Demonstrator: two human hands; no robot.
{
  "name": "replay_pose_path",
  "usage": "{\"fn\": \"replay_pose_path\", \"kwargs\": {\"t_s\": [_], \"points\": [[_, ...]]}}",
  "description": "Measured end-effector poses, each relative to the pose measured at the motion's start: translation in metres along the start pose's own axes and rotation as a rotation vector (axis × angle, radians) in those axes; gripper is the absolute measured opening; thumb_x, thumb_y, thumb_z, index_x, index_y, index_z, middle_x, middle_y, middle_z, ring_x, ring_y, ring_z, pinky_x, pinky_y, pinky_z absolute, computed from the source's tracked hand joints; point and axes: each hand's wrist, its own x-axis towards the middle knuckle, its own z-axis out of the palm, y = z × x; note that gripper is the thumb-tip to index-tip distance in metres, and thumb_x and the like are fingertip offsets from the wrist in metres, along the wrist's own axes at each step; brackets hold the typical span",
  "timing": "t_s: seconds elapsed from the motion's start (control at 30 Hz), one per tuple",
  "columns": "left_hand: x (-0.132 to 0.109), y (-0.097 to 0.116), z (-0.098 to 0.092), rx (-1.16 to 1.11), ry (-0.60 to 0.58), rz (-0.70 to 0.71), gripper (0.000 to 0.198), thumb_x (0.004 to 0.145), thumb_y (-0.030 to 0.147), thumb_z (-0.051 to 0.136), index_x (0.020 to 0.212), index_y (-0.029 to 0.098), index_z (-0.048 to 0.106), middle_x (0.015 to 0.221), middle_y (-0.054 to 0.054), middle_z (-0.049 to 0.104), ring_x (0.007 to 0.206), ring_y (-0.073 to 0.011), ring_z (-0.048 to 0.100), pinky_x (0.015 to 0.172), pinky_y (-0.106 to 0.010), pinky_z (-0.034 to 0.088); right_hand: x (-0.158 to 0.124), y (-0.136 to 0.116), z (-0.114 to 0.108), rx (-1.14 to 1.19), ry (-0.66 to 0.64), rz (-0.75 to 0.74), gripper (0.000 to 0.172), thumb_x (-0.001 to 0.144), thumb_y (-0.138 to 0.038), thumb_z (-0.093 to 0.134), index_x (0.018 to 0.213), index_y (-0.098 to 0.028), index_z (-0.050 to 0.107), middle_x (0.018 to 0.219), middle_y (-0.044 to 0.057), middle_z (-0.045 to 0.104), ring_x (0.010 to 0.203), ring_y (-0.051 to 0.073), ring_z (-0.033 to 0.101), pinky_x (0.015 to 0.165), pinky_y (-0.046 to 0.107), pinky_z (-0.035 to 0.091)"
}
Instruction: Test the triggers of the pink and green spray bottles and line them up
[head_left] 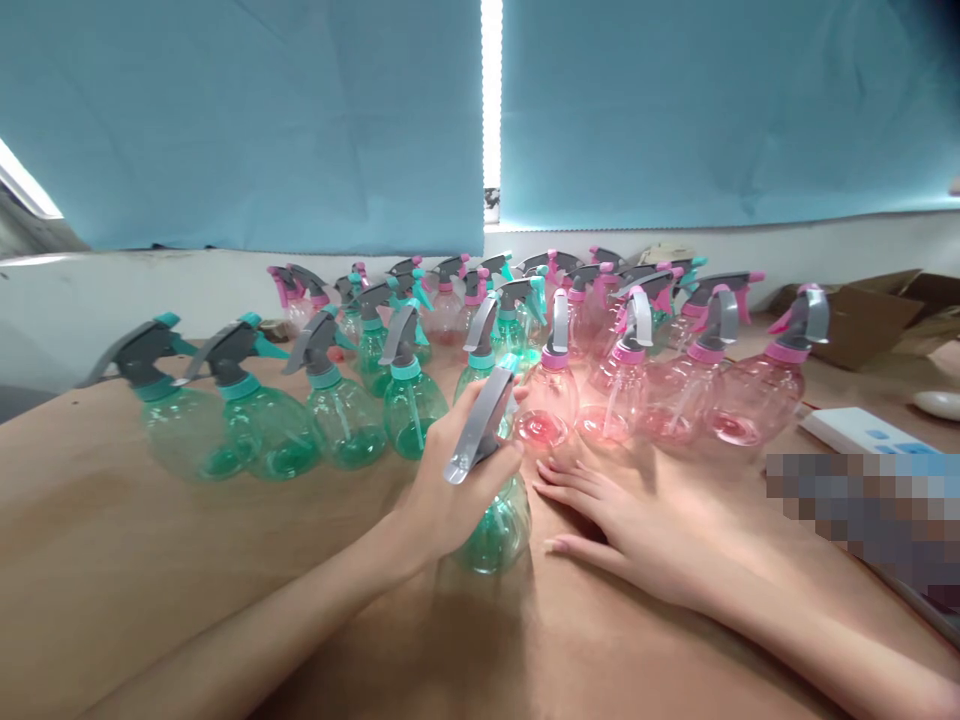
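My left hand [459, 470] is wrapped round the neck of a green spray bottle [491, 540] with a grey and teal trigger head. That bottle is upright, close to the table's middle, its neck partly hidden by my fingers. My right hand [600, 505] lies flat on the table just right of it, fingers stretched out and holding nothing. Beyond my hands runs a front row of spray bottles: green ones such as this green bottle [345, 425] to the left, and pink ones such as this pink bottle [611, 395] to the right.
Behind the front row, several more green and pink spray bottles [446, 305] stand crowded together. At the right are a cardboard box [862, 325], a white box with blue marks [855, 428] and a white rounded object [937, 403]. Blue blinds [300, 120] hang behind the wooden table [112, 560].
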Motion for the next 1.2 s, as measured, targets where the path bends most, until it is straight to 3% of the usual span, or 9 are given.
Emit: {"fn": "replay_pose_path", "kwargs": {"t_s": [0.37, 0.93, 1.2], "points": [[0.0009, -0.0013, -0.0004, -0.004, -0.008, 0.027, 0.036, 0.080, 0.017, 0.054, 0.116, 0.020, 0.057, 0.111, -0.003, 0.062, 0.070, -0.0114, 0.055, 0.062, -0.027, 0.044, 0.0003, -0.0014, -0.0020, -0.009, -0.009, 0.006, 0.064, 0.094, -0.061, 0.046, 0.142, -0.018, 0.052, 0.150, 0.010, 0.045, 0.140, 0.033, 0.038, 0.113, 0.053, 0.036], [0.0008, -0.0014, -0.0008, 0.012, -0.002, 0.037, 0.031, 0.080, 0.017, 0.054, 0.111, 0.020, 0.057, 0.112, -0.004, 0.064, 0.092, -0.0175, 0.060, 0.067, -0.028, 0.047, 0.0004, -0.0042, -0.0060, 0.005, 0.006, 0.002, 0.062, 0.094, -0.060, 0.047, 0.140, -0.019, 0.053, 0.150, 0.010, 0.047, 0.139, 0.032, 0.039, 0.112, 0.053, 0.037], [0.0018, -0.0010, 0.0000, 0.010, 0.001, 0.038, 0.033, 0.081, 0.020, 0.055, 0.114, 0.020, 0.056, 0.116, -0.005, 0.064, 0.085, -0.0161, 0.061, 0.068, -0.028, 0.048, -0.0003, -0.0034, -0.0054, 0.011, 0.014, -0.004, 0.063, 0.094, -0.061, 0.047, 0.140, -0.019, 0.053, 0.150, 0.011, 0.046, 0.139, 0.033, 0.039, 0.112, 0.053, 0.037]]}}
